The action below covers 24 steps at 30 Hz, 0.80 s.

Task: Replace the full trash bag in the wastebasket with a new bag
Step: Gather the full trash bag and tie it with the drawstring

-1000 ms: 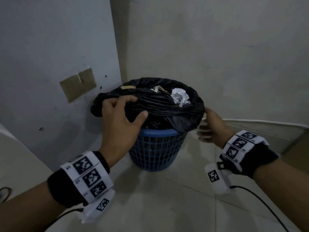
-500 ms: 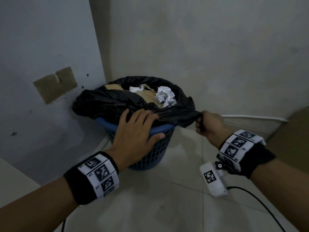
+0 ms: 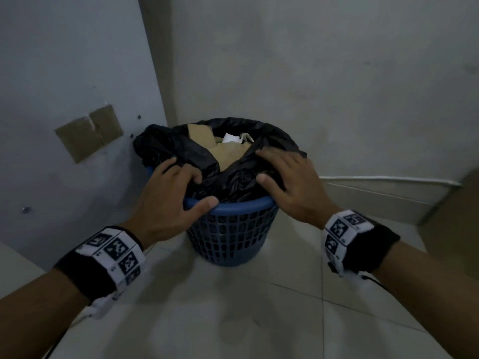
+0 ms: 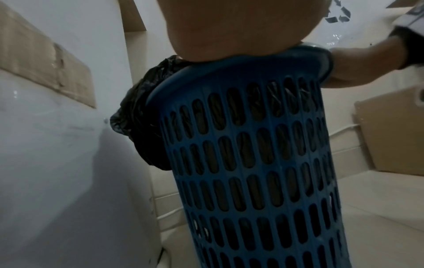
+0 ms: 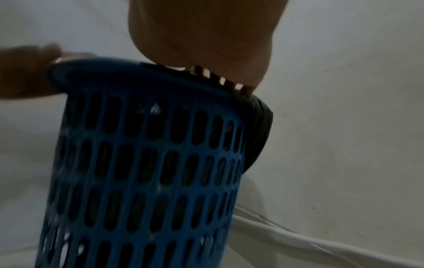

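A blue perforated wastebasket (image 3: 228,237) stands on the floor in a wall corner. It holds a black trash bag (image 3: 233,177) with brown cardboard (image 3: 228,154) and a bit of white paper (image 3: 230,138) showing at the top. My left hand (image 3: 178,193) grips the front-left edge, its fingers curled into the bag's plastic and its thumb on the blue rim (image 3: 241,206). My right hand (image 3: 285,174) lies over the right side and holds bunched bag plastic between thumb and fingers. The left wrist view shows the basket's wall (image 4: 252,163) and loose bag (image 4: 142,127) hanging outside it.
Two walls meet right behind the basket. A cardboard patch (image 3: 89,132) is stuck to the left wall. A white cable (image 3: 388,180) runs along the right baseboard and a brown box (image 4: 394,136) stands at the far right. Pale floor tiles (image 3: 233,320) lie in front.
My right hand has moved from beside the basket, where it pulled the bag's edge outward, to on top of the bag. The bag's right edge is now drawn inward. My left hand stays at the front-left rim.
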Tool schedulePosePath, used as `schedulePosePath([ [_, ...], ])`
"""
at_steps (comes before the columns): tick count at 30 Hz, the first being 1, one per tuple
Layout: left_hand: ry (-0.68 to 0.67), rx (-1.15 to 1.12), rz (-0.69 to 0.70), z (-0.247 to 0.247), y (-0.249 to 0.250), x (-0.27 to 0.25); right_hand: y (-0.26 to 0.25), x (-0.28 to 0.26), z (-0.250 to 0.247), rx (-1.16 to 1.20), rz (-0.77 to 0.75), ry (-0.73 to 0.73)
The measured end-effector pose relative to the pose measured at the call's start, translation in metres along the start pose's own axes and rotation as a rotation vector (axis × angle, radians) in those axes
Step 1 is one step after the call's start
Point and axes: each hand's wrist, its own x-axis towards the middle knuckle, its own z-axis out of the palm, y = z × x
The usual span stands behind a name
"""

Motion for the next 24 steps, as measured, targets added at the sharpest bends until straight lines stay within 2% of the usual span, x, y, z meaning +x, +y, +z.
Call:
schedulePosePath([
  [2,-0.002,-0.046,-0.072,-0.004,-0.003,0.003,-0.002,-0.006,0.005,-0.112,-0.072,-0.016],
  [4,0.045,-0.076,-0.144,-0.007,-0.004,0.008,-0.012,-0.007,0.008,-0.121,-0.053,0.028],
  [7,0.189,0.009,-0.083,-0.010,0.009,0.016,-0.041,-0.012,0.018,-0.118,0.029,0.084],
  [8,0.197,0.012,-0.044,-0.010,0.016,0.018,-0.052,-0.015,0.022,-0.100,0.040,0.082],
  [10,0.133,-0.091,-0.018,-0.006,0.031,0.022,-0.068,-0.020,0.023,0.060,0.019,0.089],
  [11,0.093,-0.166,-0.030,-0.002,0.038,0.023,-0.073,-0.021,0.018,0.233,0.017,0.116],
  [13,0.049,-0.265,-0.069,0.007,0.048,0.024,-0.071,-0.019,0.007,0.515,0.063,0.244],
  [16,-0.015,-0.250,-0.120,0.011,0.056,0.022,-0.058,-0.016,-0.004,0.592,0.316,0.448],
  [18,-0.079,-0.206,-0.155,0.008,0.059,0.020,-0.044,-0.016,-0.007,0.639,0.589,0.489],
  [19,-0.102,-0.169,-0.159,0.008,0.060,0.019,-0.036,-0.015,-0.009,0.685,0.779,0.426],
  [20,-0.113,-0.119,-0.149,0.009,0.061,0.017,-0.028,-0.014,-0.012,0.756,0.996,0.291],
  [22,-0.102,-0.012,-0.110,0.009,0.060,0.015,-0.019,-0.011,-0.017,0.981,1.329,-0.061],
  [23,-0.091,0.022,-0.091,0.009,0.059,0.014,-0.017,-0.010,-0.018,1.108,1.400,-0.181],
  [24,-0.081,0.042,-0.077,0.009,0.057,0.014,-0.014,-0.009,-0.018,1.213,1.421,-0.237],
])
